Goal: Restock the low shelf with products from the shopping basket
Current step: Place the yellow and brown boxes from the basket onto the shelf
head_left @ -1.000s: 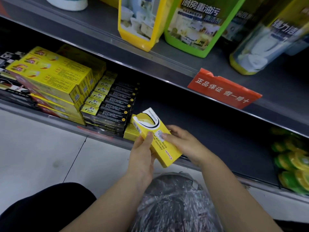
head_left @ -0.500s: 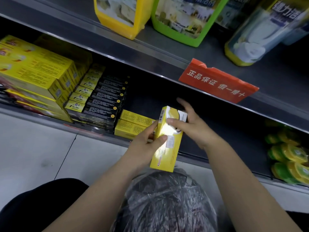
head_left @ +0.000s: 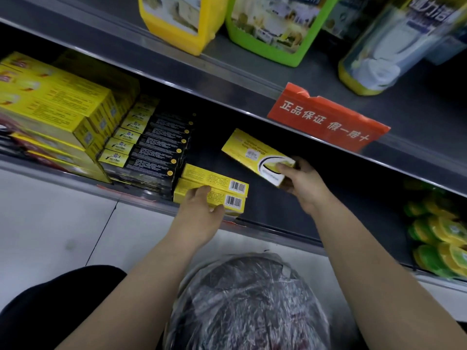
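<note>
The right hand pinches a box over the shelf; the left hand, fingers curled, seemingly grips the stack.

low shelf, yellow box stacks left, black boxes, two yellow cartons beside

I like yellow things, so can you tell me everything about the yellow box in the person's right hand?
The yellow box is a long, flat carton, cardboard by its look, with small dark print, a pale label on top and a white patch with a dark curve at one end. The right hand grips that end, thumb on top. The box is tilted, its far end pointing back and left, over the dark low shelf. Only the hand touches it.
</note>
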`<act>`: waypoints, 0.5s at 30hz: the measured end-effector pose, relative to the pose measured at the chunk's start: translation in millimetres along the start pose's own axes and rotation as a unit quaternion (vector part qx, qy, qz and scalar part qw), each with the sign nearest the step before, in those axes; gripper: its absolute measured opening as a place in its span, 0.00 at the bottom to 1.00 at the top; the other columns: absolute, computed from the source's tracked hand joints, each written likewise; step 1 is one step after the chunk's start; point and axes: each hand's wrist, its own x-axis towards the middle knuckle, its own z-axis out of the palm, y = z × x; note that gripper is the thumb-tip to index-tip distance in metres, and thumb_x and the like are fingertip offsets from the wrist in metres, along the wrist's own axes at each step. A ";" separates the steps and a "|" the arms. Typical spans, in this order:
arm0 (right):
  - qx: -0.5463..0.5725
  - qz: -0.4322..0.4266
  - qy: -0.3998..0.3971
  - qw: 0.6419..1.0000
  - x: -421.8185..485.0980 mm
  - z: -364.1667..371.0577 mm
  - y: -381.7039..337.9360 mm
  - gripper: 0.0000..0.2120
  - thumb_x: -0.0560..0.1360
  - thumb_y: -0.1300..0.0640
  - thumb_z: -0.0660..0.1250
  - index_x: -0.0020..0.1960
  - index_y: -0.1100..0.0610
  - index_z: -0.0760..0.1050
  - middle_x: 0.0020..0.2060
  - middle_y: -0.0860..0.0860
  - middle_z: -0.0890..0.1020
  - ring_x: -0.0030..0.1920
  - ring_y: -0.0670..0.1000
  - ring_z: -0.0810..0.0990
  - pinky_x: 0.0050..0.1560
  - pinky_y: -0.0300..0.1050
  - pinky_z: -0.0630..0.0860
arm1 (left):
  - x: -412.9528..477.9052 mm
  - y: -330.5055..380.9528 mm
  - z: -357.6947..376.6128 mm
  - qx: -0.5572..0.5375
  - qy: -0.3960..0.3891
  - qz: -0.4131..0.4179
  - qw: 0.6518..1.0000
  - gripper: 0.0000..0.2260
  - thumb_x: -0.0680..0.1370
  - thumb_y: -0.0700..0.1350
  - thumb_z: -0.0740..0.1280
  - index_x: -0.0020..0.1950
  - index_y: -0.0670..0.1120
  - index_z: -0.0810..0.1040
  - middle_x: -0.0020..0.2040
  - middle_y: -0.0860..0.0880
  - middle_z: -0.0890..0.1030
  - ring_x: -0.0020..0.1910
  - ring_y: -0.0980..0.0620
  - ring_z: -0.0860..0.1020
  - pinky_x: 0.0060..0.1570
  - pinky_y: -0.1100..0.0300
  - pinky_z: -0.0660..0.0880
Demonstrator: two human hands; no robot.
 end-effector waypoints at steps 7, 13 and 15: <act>-0.241 -0.102 -0.142 0.955 28.1 38.1 7.0 0.20 0.72 0.64 0.68 0.58 0.46 0.69 0.50 0.49 0.77 0.51 0.50 0.76 0.54 0.46 0.75 | -0.1 -8.3 1.0 0.086 -0.066 -0.010 0.994 0.27 0.79 0.49 0.61 0.76 0.46 0.58 0.78 0.48 0.53 0.72 0.45 0.62 0.67 0.53 0.62; -0.322 -0.076 -0.135 0.934 29.6 64.0 27.6 0.20 0.79 0.59 0.61 0.67 0.43 0.66 0.59 0.54 0.69 0.49 0.49 0.73 0.50 0.41 0.70 | 0.7 -10.7 5.6 0.089 -0.061 -0.002 0.994 0.26 0.79 0.46 0.61 0.76 0.46 0.59 0.78 0.49 0.51 0.73 0.47 0.61 0.65 0.56 0.63; -0.330 -0.076 -0.122 0.933 26.1 68.1 29.1 0.21 0.79 0.59 0.60 0.69 0.44 0.65 0.62 0.55 0.68 0.49 0.49 0.73 0.49 0.40 0.70 | 1.9 -10.2 7.7 0.089 -0.056 -0.004 0.994 0.26 0.79 0.47 0.62 0.75 0.46 0.59 0.78 0.49 0.51 0.72 0.47 0.63 0.65 0.56 0.64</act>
